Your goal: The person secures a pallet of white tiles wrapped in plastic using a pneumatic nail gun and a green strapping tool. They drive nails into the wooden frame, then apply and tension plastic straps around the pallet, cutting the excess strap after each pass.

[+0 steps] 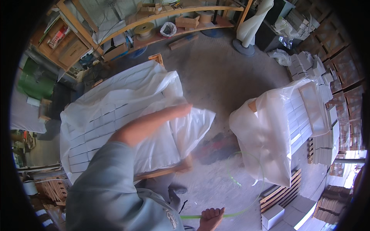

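Green strap (191,217) right here in front, and look how it lies: lengthwise from side to side across the worker's front, then bending away to the right in a thin loop over the floor (210,190), beyond the near right corner of the wooden pallet (165,171). And the right hand (211,218) is the nearer one, no contest: it's a closed fist, and the strap runs in at one side and out at the other, so it looks gripped. Further out now, the left arm in its grey sleeve (115,165) stretches over the load, bringing the left hand (184,110) to the load's right-hand edge, up from that near corner and well apart from the strap. It's against the plastic sheeting (156,154), but are those fingers pinching or flat? Can't tell from here, they're too blurred. Beneath the film, white boxes (79,158) sit in rows, the sheet flaring loose past the pallet's right edge. Across the gap, a second wrapped load (266,127) faces it, the strap's loop near its lower left edge, and at the far wall runs a bench with a spool (144,29).
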`<act>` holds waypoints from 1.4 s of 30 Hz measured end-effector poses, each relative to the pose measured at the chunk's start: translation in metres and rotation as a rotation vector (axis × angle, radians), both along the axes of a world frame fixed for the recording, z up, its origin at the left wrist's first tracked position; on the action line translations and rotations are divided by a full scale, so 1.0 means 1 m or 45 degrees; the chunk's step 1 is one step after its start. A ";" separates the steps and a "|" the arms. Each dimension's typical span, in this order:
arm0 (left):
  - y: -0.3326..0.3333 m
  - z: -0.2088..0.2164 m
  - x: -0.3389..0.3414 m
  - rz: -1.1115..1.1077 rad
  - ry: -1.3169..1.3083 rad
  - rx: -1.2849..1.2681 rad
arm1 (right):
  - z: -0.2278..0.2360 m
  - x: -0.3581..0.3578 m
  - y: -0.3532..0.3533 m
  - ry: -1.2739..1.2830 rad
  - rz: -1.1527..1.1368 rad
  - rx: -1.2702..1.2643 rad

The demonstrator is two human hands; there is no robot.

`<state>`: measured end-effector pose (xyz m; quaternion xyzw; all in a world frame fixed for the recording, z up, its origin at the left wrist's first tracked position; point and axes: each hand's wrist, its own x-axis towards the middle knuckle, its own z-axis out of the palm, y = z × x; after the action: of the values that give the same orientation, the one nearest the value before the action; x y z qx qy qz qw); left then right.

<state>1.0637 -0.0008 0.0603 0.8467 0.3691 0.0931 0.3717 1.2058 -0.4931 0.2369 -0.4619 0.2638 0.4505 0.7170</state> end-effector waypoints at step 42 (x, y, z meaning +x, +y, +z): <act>-0.388 0.247 -0.139 -0.167 -0.485 0.563 | 0.060 -0.082 -0.054 -2.055 1.573 -0.422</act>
<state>0.9243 -0.3884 0.3075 0.8964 0.2080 0.3041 0.2462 1.1235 -0.5475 0.2970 -0.7752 -0.5210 0.2539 0.2512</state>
